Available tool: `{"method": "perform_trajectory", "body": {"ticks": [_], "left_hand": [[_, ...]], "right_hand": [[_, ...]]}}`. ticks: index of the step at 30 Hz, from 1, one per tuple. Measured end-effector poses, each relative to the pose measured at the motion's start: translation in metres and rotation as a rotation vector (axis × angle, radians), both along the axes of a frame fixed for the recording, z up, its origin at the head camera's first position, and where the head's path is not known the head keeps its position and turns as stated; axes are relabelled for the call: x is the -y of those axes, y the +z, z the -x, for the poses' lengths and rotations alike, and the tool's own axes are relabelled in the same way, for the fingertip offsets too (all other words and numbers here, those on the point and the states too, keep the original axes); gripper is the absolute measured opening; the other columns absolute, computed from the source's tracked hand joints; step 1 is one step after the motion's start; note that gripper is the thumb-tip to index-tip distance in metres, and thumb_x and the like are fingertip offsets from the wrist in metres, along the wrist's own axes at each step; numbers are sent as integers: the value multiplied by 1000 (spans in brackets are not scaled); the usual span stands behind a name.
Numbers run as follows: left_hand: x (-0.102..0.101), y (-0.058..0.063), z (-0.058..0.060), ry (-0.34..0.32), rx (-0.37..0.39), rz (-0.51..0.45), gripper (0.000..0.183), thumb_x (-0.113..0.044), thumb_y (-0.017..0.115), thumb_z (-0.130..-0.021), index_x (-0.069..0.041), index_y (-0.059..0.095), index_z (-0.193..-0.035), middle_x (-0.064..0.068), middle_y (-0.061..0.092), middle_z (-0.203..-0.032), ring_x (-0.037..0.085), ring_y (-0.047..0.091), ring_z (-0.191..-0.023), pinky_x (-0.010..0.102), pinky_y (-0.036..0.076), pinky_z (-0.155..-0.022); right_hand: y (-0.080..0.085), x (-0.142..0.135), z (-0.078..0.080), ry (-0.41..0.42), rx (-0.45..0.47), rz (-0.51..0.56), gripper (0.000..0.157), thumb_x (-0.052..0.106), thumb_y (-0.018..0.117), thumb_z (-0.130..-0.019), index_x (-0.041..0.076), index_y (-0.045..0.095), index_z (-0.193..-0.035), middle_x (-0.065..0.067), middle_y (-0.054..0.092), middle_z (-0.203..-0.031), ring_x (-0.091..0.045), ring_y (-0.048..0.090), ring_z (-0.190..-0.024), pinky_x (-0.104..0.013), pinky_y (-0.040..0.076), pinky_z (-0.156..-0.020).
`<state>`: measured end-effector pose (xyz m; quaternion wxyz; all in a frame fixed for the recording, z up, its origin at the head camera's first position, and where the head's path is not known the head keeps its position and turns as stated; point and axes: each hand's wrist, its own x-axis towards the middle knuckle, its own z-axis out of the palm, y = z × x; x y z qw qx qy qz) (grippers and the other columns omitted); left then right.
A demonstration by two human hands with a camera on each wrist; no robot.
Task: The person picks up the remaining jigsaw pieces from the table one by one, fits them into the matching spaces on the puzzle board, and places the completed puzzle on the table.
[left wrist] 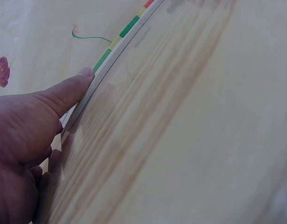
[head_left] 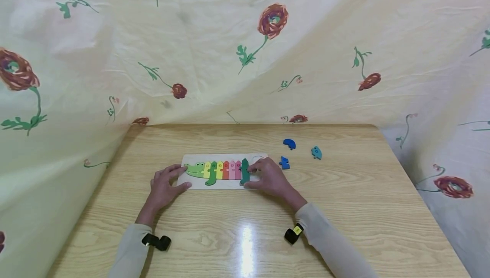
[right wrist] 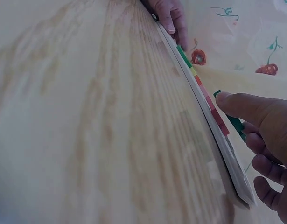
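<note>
A pale puzzle board (head_left: pixel 222 184) lies on the table with colourful crocodile pieces (head_left: pixel 225 170) set side by side in it, the green head at the left. My left hand (head_left: pixel 165 186) rests on the board's left end, thumb and index finger spread apart. In the left wrist view its thumb (left wrist: pixel 73 91) lies straight on the board's edge. With thumb and fingertips, my right hand (head_left: pixel 271 178) pinches a dark green puzzle piece (head_left: pixel 245 171). The right wrist view shows this piece (right wrist: pixel 235 122) tilted and raised above the board, beside the red end piece (right wrist: pixel 221 125).
Three loose blue pieces lie right of the board: a dark blue curved one (head_left: pixel 289 143), a blue one (head_left: pixel 284 163) and a lighter blue one (head_left: pixel 316 152). A flowered cloth (head_left: pixel 214 57) hangs behind and at both sides of the wooden table (head_left: pixel 344 210).
</note>
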<state>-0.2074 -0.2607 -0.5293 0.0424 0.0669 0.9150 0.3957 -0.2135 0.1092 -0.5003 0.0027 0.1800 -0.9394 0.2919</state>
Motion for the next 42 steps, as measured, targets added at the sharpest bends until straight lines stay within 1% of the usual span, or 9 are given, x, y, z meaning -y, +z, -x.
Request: {"method": "perform_trajectory", "body": {"ticks": [2, 6, 8, 23, 30, 35, 42], "left_hand": [[0, 0, 0, 2, 3, 0, 64, -39, 80, -89, -17, 59, -145, 15, 43, -157, 43, 27, -140, 58, 19, -102], [0, 0, 0, 4, 6, 4, 64, -39, 80, -89, -17, 59, -145, 16, 43, -157, 44, 27, -140, 59, 18, -102], [0, -1, 0, 4, 8, 5, 64, -39, 80, -89, -17, 59, -145, 16, 43, -157, 44, 27, -140, 59, 18, -103], [0, 1, 0, 6, 15, 8, 64, -40, 79, -89, -17, 58, -146, 15, 42, -158, 43, 26, -140, 57, 19, -101], [0, 1, 0, 13, 21, 11, 65, -41, 80, -89, -18, 58, -146, 14, 42, -158, 42, 26, -140, 56, 19, -100], [0, 1, 0, 13, 23, 10, 65, -40, 80, -89, -18, 58, -146, 14, 42, -158, 43, 26, -141, 56, 19, -101], [0, 1, 1, 7, 17, 3, 65, -40, 80, -89, -17, 59, -145, 15, 43, -157, 44, 26, -141, 58, 19, -102]], "right_hand": [[-1, 0, 0, 5, -3, -1, 42, 39, 93, -74, 13, 80, -104, 2, 73, -99, -15, 53, -91, -39, 48, -94], [-3, 0, 0, 16, -8, 4, 42, 38, 93, -74, 13, 80, -103, 3, 72, -97, -15, 51, -89, -36, 47, -84], [-4, 0, 0, 17, -10, 3, 41, 38, 93, -74, 13, 80, -103, 3, 72, -97, -14, 51, -89, -34, 46, -83], [-6, 2, 2, 14, 15, 6, 40, 38, 93, -74, 13, 80, -103, 4, 71, -97, -15, 51, -89, -33, 45, -81], [-5, 3, 3, 7, 51, -10, 42, 40, 92, -75, 13, 80, -105, 4, 71, -99, -15, 50, -90, -32, 44, -81], [-4, 3, 4, 4, 75, -12, 43, 39, 93, -74, 13, 81, -106, 3, 71, -99, -15, 51, -90, -31, 45, -80], [-3, 3, 4, 9, 77, -9, 43, 39, 93, -74, 12, 81, -106, 3, 72, -99, -14, 51, -88, -30, 45, -79]]}}
